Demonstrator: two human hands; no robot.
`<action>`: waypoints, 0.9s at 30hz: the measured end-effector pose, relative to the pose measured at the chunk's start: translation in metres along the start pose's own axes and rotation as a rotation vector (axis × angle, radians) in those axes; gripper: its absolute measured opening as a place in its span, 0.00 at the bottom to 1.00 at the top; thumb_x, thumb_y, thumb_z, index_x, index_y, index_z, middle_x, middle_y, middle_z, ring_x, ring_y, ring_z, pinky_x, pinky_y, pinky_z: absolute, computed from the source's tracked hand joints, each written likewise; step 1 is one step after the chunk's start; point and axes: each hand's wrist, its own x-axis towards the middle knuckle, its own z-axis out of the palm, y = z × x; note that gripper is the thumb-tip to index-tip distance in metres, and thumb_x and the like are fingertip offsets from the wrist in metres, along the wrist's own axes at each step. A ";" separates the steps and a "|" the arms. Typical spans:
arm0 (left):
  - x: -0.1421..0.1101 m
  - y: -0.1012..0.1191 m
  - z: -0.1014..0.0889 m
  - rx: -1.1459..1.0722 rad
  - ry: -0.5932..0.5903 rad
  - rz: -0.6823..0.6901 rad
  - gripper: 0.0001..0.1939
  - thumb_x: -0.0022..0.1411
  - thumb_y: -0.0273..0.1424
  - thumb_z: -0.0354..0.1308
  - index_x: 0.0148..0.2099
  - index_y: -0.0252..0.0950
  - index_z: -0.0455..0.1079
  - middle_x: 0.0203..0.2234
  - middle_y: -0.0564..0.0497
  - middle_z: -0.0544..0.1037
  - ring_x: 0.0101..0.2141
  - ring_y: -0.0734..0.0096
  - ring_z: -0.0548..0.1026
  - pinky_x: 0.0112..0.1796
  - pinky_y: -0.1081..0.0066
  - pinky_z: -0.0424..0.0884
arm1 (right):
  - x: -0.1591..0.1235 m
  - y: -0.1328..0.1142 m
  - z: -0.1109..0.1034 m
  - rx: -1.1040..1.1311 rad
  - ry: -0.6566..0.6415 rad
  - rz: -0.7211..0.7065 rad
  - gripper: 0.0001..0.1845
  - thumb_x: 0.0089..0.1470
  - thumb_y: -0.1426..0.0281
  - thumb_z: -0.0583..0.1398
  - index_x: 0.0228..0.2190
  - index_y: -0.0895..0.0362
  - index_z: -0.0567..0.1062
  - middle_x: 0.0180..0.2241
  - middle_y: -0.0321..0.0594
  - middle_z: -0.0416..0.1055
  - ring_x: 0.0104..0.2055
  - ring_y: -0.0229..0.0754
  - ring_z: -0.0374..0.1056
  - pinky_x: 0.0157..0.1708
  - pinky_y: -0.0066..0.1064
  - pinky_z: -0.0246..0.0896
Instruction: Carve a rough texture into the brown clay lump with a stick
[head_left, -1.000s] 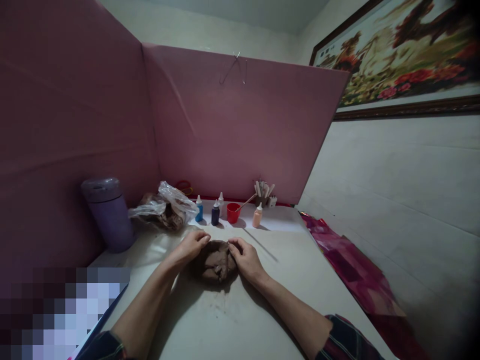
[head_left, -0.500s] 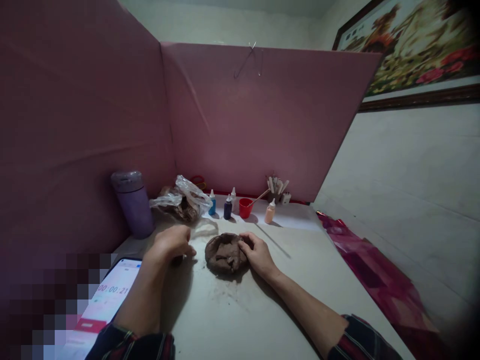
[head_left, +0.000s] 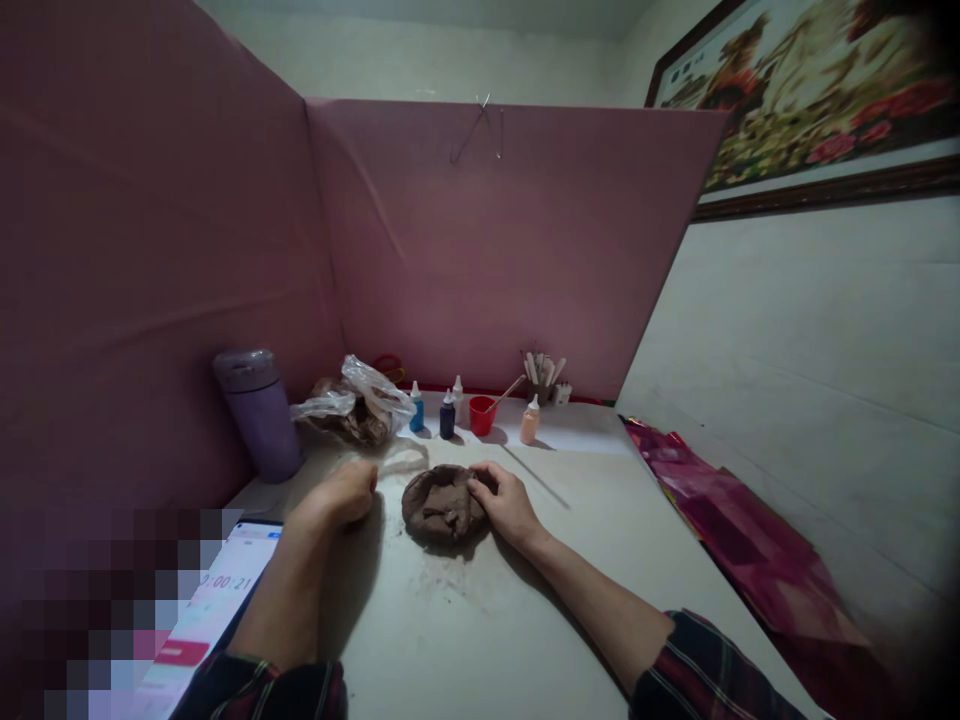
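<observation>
Head view: right fingers point(head_left: 489, 474) pinch clay point(head_left: 441, 512) edge; left fingers point(head_left: 370, 478) curled, apart.

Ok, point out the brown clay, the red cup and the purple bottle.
Brown clay point(head_left: 442, 500): head view, on its sunken middle.
Red cup point(head_left: 481, 420): head view, on its front wall.
Purple bottle point(head_left: 264, 430): head view, on its body, below the lid.

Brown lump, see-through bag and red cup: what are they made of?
The brown lump looks like soft clay: dull, with a bumpy, creased surface. The see-through bag seems to be thin plastic, shiny and wrinkled. The red cup is probably plastic, smooth and evenly coloured, but it's too small here to be sure.
</observation>
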 end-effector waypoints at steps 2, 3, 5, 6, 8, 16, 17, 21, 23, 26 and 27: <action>-0.001 0.002 -0.001 0.004 0.004 0.005 0.09 0.33 0.21 0.54 0.21 0.38 0.63 0.23 0.49 0.73 0.28 0.63 0.71 0.25 0.72 0.59 | 0.000 0.000 0.000 0.003 -0.001 0.002 0.11 0.51 0.69 0.60 0.37 0.57 0.77 0.35 0.41 0.78 0.38 0.45 0.72 0.42 0.37 0.67; -0.001 0.003 -0.002 0.015 0.001 -0.010 0.09 0.32 0.21 0.55 0.21 0.38 0.64 0.23 0.49 0.73 0.27 0.63 0.71 0.25 0.71 0.59 | 0.000 0.000 0.000 0.005 -0.002 0.002 0.11 0.51 0.69 0.60 0.37 0.57 0.77 0.35 0.41 0.78 0.38 0.45 0.72 0.42 0.37 0.67; -0.003 0.004 -0.003 0.055 -0.003 -0.063 0.10 0.32 0.22 0.57 0.22 0.38 0.65 0.22 0.49 0.73 0.27 0.62 0.71 0.25 0.71 0.59 | 0.000 0.001 0.000 0.007 -0.003 0.001 0.11 0.51 0.69 0.60 0.37 0.57 0.77 0.36 0.41 0.78 0.39 0.45 0.72 0.43 0.37 0.67; -0.004 0.003 -0.004 0.075 0.000 -0.087 0.10 0.31 0.22 0.58 0.22 0.38 0.66 0.21 0.50 0.72 0.26 0.61 0.71 0.25 0.71 0.59 | 0.000 0.001 0.000 0.007 -0.003 0.002 0.11 0.51 0.69 0.60 0.37 0.57 0.77 0.36 0.41 0.78 0.38 0.45 0.72 0.43 0.37 0.67; -0.004 0.003 -0.004 0.083 0.015 -0.099 0.10 0.31 0.22 0.58 0.21 0.38 0.66 0.20 0.50 0.72 0.26 0.61 0.71 0.25 0.71 0.59 | 0.001 0.001 0.000 0.007 -0.001 0.002 0.10 0.51 0.69 0.60 0.37 0.57 0.77 0.36 0.41 0.78 0.38 0.45 0.73 0.42 0.36 0.67; 0.006 0.026 0.001 -0.207 0.303 0.159 0.05 0.53 0.33 0.56 0.31 0.37 0.67 0.25 0.51 0.74 0.28 0.68 0.71 0.30 0.72 0.62 | 0.001 0.001 0.001 -0.002 0.018 -0.001 0.10 0.50 0.70 0.61 0.37 0.57 0.78 0.35 0.41 0.78 0.38 0.46 0.73 0.42 0.36 0.66; 0.007 0.035 0.004 -0.294 0.291 0.255 0.07 0.56 0.35 0.55 0.33 0.37 0.67 0.26 0.52 0.73 0.29 0.69 0.71 0.31 0.73 0.63 | 0.001 0.001 0.001 -0.001 0.018 0.000 0.10 0.50 0.70 0.61 0.37 0.56 0.78 0.35 0.41 0.78 0.38 0.45 0.72 0.42 0.36 0.66; 0.004 0.066 0.022 -0.199 0.219 0.434 0.07 0.55 0.35 0.58 0.33 0.38 0.68 0.29 0.53 0.74 0.31 0.70 0.70 0.32 0.74 0.62 | 0.001 0.000 0.001 0.006 0.011 0.000 0.10 0.50 0.71 0.60 0.36 0.56 0.78 0.34 0.39 0.78 0.36 0.44 0.72 0.42 0.35 0.67; 0.003 0.072 0.028 -0.100 0.191 0.441 0.05 0.55 0.34 0.59 0.32 0.38 0.69 0.31 0.52 0.74 0.34 0.69 0.70 0.34 0.73 0.62 | 0.001 -0.001 0.001 0.006 0.011 -0.002 0.10 0.50 0.71 0.61 0.36 0.56 0.78 0.34 0.39 0.78 0.36 0.44 0.72 0.42 0.35 0.67; 0.006 0.069 0.029 -0.160 0.259 0.425 0.08 0.60 0.34 0.53 0.33 0.37 0.70 0.36 0.49 0.74 0.36 0.68 0.71 0.37 0.73 0.63 | 0.000 -0.002 0.000 0.013 0.010 -0.001 0.09 0.51 0.70 0.60 0.36 0.56 0.78 0.35 0.39 0.78 0.37 0.44 0.72 0.42 0.35 0.66; 0.008 0.066 0.029 -0.207 0.283 0.399 0.10 0.62 0.34 0.50 0.34 0.37 0.70 0.36 0.49 0.75 0.36 0.69 0.71 0.37 0.73 0.63 | 0.001 -0.002 0.000 0.016 0.009 -0.001 0.09 0.52 0.70 0.60 0.36 0.56 0.78 0.35 0.40 0.78 0.38 0.44 0.72 0.43 0.35 0.66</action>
